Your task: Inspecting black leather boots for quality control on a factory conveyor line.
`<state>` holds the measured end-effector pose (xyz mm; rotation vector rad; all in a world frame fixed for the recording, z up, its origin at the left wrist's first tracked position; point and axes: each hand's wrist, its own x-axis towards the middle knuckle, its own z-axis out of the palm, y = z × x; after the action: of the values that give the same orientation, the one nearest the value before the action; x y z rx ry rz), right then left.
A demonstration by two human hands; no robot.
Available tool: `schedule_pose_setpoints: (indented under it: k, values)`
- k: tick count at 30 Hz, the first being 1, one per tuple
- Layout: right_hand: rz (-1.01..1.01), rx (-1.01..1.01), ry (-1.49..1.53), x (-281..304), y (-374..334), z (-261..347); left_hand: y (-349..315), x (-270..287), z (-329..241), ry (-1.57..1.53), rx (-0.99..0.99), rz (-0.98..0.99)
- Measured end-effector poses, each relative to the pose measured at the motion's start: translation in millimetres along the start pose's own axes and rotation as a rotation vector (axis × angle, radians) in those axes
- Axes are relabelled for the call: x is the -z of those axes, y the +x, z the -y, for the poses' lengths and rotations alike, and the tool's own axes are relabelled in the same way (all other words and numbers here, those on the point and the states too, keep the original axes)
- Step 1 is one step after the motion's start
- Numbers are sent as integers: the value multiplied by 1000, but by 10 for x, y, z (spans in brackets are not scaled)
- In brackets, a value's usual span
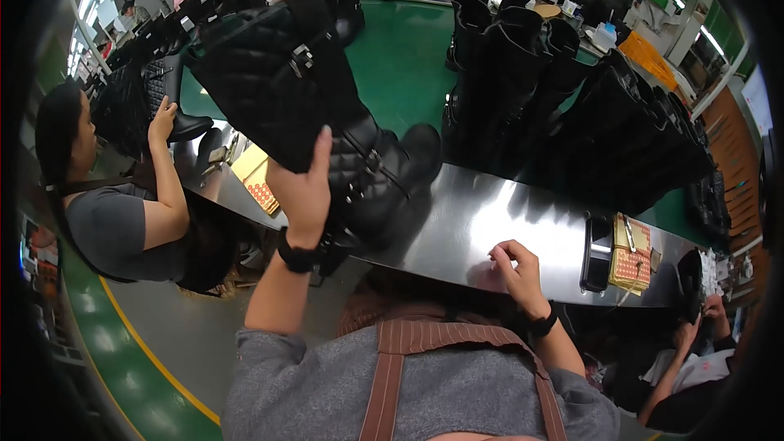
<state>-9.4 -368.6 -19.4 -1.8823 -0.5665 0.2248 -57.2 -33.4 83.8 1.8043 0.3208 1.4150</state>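
My left hand [302,196] grips a tall black quilted boot [273,73] with metal buckles, thumb across the shaft and fingers hidden behind it. The boot is tilted over the steel edge of the worktable [474,204], its shaft toward the upper left. Two rounded toes show at its lower right, so a second boot seems to lie against it. My right hand [523,279] is loosely closed over the table's near edge, thumb and forefinger together. Nothing shows in it.
Several tall black boots [506,73] crowd the green tabletop [400,57] on the right. A black case [597,251] and patterned yellow pads [631,257] lie on the steel strip; more yellow paper [255,175] lies left. A co-worker [122,204] handles a boot at left; another's hands [702,322] work at right.
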Motion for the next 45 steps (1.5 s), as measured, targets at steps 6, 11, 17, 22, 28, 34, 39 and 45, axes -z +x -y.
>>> schedule_pose_setpoints:
  k: [6, 11, 17, 22, 28, 34, 39, 45]
  values:
    - [-207, -41, -247, -116, -208, -338, 1252, -1062, 803, 51, -250, -229]
    - [-241, 269, -562, -218, -120, -408, 2187, -2380, 1738, 117, -262, -214]
    - [-236, 243, -632, -221, -49, -482, 2043, -3313, 2996, 571, 353, 183]
    - [-206, 200, -746, -229, -16, -466, 2180, -3476, 3311, 593, 155, 107]
    - [-272, 119, -674, -279, -31, -408, 2020, -3158, 2740, 587, 430, 229]
    - [-280, 211, -674, -278, -66, -488, 1274, -3317, 2141, 57, -116, 434]
    - [-283, 230, -670, -253, -67, -488, 1192, -3925, 2263, -130, 20, 549]
    - [-324, 159, -762, -244, -53, -524, 888, -4436, 2552, 236, 100, 499]
